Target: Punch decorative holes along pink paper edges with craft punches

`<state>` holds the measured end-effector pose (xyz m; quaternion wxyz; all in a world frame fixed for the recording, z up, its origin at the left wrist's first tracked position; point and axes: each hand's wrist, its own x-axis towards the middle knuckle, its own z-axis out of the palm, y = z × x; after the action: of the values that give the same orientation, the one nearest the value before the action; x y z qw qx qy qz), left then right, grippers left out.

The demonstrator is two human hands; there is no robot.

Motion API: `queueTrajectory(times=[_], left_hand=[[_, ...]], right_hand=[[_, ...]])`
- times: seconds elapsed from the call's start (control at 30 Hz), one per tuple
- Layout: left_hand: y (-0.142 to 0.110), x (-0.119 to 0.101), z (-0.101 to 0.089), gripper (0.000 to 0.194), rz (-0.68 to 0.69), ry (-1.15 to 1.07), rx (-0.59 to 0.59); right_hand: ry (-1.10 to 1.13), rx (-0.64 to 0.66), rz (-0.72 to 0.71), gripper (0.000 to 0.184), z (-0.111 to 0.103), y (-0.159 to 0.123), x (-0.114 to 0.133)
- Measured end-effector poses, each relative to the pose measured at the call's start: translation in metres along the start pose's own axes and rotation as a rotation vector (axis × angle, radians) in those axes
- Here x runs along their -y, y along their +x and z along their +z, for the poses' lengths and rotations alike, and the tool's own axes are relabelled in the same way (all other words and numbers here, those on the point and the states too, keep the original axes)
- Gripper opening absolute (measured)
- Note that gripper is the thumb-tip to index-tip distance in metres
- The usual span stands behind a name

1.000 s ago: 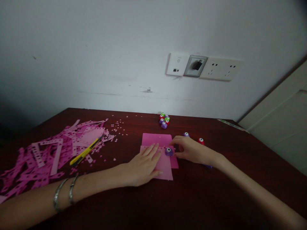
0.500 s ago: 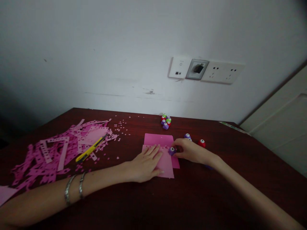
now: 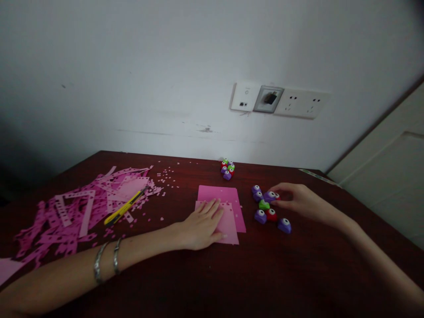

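Observation:
My left hand lies flat with fingers stretched over a light pink sheet of paper, pressing it onto a darker pink sheet. Small punched holes run along the light sheet's upper edge. To the right, my right hand pinches a purple paper punch with a white round button, among a loose group of punches. Around it lie a green punch, a red punch and several purple ones. Another red punch is partly covered by my fingers.
Pink paper scraps are heaped at the left, with a yellow utility knife on them and tiny cut-outs scattered beside. Farther back, a second cluster of punches stands near the wall. Wall sockets hang above the dark red table.
My right hand has moved right with the purple punch, from the paper's edge to the group of punches. My left hand stays on the paper. The view has shifted slightly.

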<state>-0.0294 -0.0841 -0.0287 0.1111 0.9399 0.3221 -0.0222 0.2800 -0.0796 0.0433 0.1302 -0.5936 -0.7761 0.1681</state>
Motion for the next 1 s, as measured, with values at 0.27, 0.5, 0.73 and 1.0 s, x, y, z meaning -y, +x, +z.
queueTrajectory(times=[0.27, 0.5, 0.73, 1.0], left_hand=[[0.007, -0.003, -0.020, 0.067, -0.037, -0.055, -0.008], [0.025, 0.011, -0.030, 0.069, -0.108, -0.120, -0.019], [0.059, 0.052, -0.029, 0.057, -0.164, -0.159, -0.270], [0.121, 0.093, -0.037, 0.033, -0.196, -0.400, -0.385]], right_hand=[[-0.026, 0.043, 0.173, 0.033, -0.003, -0.030, -0.054], [0.019, 0.099, 0.215, 0.032, 0.014, -0.032, -0.076], [0.022, 0.065, 0.204, 0.037, 0.015, -0.033, -0.072], [0.031, -0.057, 0.166, 0.040, 0.007, -0.037, -0.066]])
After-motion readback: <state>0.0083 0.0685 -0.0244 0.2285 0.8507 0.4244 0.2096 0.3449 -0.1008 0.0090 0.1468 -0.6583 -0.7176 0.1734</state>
